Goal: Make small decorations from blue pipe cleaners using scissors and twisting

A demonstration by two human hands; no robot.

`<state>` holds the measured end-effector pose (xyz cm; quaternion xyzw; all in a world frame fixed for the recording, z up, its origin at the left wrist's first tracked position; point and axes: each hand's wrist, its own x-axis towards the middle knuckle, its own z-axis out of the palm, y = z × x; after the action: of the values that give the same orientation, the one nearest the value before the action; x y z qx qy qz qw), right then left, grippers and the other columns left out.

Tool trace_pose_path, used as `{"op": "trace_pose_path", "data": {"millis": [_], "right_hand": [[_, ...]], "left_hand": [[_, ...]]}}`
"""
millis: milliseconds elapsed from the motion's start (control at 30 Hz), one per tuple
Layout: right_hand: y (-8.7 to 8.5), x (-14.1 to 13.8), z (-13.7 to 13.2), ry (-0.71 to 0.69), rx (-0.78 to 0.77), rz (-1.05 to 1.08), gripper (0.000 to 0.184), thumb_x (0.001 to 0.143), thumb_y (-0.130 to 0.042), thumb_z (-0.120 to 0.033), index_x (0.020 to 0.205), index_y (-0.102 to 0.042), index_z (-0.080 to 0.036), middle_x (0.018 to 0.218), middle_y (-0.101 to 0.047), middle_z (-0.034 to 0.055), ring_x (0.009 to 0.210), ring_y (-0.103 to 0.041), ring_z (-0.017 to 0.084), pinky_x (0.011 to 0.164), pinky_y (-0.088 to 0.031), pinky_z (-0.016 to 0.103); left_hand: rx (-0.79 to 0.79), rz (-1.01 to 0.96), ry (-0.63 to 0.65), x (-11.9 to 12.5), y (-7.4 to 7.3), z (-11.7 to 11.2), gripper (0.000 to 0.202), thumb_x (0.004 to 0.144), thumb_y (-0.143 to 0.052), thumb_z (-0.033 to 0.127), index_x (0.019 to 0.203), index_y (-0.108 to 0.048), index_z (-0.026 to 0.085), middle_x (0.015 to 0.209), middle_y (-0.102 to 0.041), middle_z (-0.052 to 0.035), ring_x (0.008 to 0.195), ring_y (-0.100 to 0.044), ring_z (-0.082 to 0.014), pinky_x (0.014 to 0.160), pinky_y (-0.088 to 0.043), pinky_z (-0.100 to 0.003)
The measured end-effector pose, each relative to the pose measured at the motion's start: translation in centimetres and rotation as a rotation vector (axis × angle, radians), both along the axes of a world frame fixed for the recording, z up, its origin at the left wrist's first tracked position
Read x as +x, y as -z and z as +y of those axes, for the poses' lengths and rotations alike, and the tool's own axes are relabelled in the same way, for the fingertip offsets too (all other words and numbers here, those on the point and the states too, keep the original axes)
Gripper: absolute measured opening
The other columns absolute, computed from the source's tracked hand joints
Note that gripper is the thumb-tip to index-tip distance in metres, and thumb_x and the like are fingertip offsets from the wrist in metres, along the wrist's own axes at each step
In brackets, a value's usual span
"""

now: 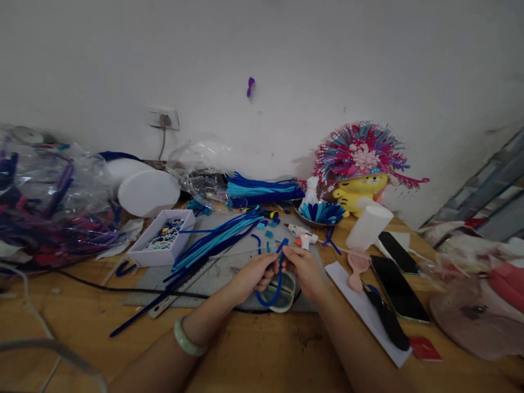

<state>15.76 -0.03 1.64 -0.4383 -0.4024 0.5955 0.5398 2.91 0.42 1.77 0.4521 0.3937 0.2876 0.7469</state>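
Note:
Both my hands meet over the front of the grey mat (237, 267). A blue pipe cleaner (270, 300) is pinched between them, its lower part hanging in a curved loop. My left hand (258, 273) is closed on it, fingers curled. My right hand (302, 267) grips it from the other side, close to its upper end. Beneath the hands lie scissors with pale handles (289, 292), partly covered. Just behind the right hand is a glue gun (302, 234). Left of the hands, a bundle of blue and light-blue pipe cleaners (216, 237) lies spread across the mat.
A white box of beads (133, 256) stands left. At the back right, a yellow plush toy (362, 194) wears a colourful headpiece (364, 147). A pink hairbrush (357, 267), phones (399, 286) and a white cylinder (369, 226) lie right. A black cable (102, 284) crosses the table.

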Motion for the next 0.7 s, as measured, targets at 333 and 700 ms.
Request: {"op": "trace_pose_path", "data": {"millis": [333,700], "right_hand": [[0.0,-0.1,0.0,0.04,-0.013,0.015,0.024,0.055,-0.071,-0.033,0.068,-0.065,-0.014,0.049,-0.053,-0.0047,0.043,-0.045,0.006,0.044,-0.039,0.019],[-0.4,-0.1,0.3,0.161,-0.053,0.162,0.023,0.05,-0.074,-0.031,0.053,-0.058,-0.014,0.047,-0.052,-0.0042,0.043,-0.047,0.006,0.043,-0.042,0.018]], "left_hand": [[-0.014,0.038,0.007,-0.1,0.3,0.2,0.029,0.073,-0.046,0.042,0.058,-0.044,0.017,0.041,-0.024,0.0099,0.033,-0.013,-0.0027,0.036,-0.005,-0.019],[0.124,-0.054,-0.113,-0.9,0.1,1.1,0.023,0.069,-0.055,0.032,0.053,-0.052,0.015,0.045,-0.04,0.0042,0.039,-0.032,-0.0056,0.037,-0.023,-0.019]]}}
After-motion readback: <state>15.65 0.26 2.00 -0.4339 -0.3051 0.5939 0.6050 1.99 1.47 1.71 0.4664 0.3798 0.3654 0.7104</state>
